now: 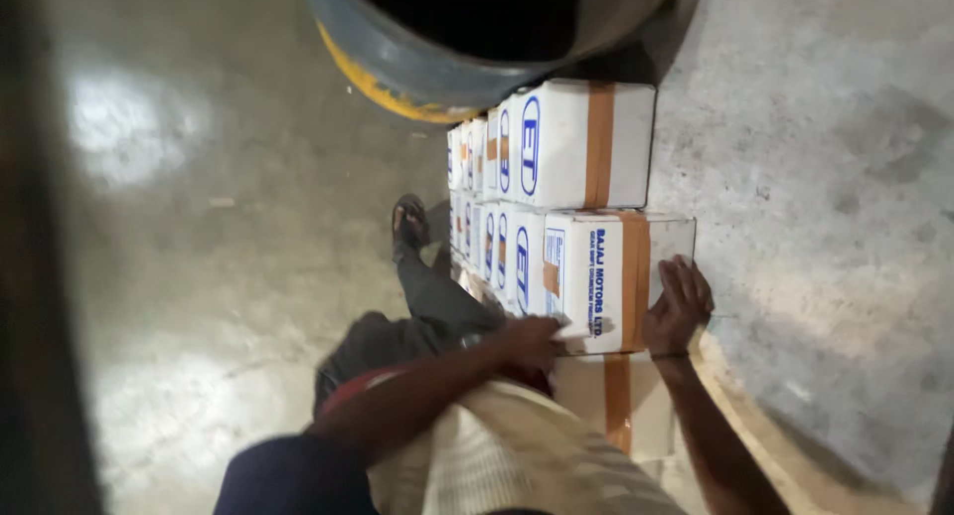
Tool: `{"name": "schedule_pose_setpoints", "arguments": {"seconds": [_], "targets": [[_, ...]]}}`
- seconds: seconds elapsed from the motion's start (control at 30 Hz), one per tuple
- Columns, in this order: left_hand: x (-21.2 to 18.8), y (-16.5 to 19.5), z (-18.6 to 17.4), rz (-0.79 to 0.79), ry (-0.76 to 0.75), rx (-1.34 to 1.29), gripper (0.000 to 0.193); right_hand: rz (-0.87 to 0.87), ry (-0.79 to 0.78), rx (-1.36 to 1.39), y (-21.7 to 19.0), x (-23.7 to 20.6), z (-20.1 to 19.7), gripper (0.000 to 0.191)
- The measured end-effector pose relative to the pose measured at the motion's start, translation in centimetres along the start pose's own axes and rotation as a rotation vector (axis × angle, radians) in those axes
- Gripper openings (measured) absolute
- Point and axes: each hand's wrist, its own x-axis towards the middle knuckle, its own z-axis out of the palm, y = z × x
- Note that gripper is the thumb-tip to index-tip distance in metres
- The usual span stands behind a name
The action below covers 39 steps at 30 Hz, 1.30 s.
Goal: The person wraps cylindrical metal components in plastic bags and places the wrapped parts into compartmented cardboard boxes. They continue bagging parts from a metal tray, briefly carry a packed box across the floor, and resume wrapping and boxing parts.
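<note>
A white carton [596,276] with blue print and a brown tape strip sits at the near end of a stack of like cartons [556,142]. My left hand [534,341] grips its lower near corner, fingers curled around the edge. My right hand [679,306], a thin band on its wrist, presses flat against the carton's taped side with fingers spread. Under the carton lies a plain brown box [621,406] with the same tape.
A large grey drum [417,68] with a yellow band stands just beyond the cartons. A leg in dark trousers with a sandalled foot [409,227] rests on the concrete floor [229,276] left of the stack. Striped cloth [497,455] fills the bottom centre.
</note>
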Motion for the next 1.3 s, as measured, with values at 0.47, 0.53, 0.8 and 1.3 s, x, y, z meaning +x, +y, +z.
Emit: {"name": "schedule_pose_setpoints", "arguments": {"seconds": [0.47,0.53,0.8,1.3], "targets": [[-39.8,-18.8,-2.1,-0.546,1.559,-0.939,0.034,-0.414,-0.562,0.727,-28.7,2.6,11.9,0.025],[-47.0,-17.5,5.2,-0.587,1.871,-1.035,0.028,-0.796,-0.394,0.660,-38.6,0.7,13.3,0.037],[-61.7,-12.3,37.0,-0.776,2.573,-1.426,0.032,-1.202,-0.969,0.149,-69.3,-20.4,5.5,0.043],[-78.9,-21.8,70.0,-0.690,3.070,-1.963,0.035,-1.714,-0.892,-0.185,-97.6,-63.3,-4.1,0.055]]}}
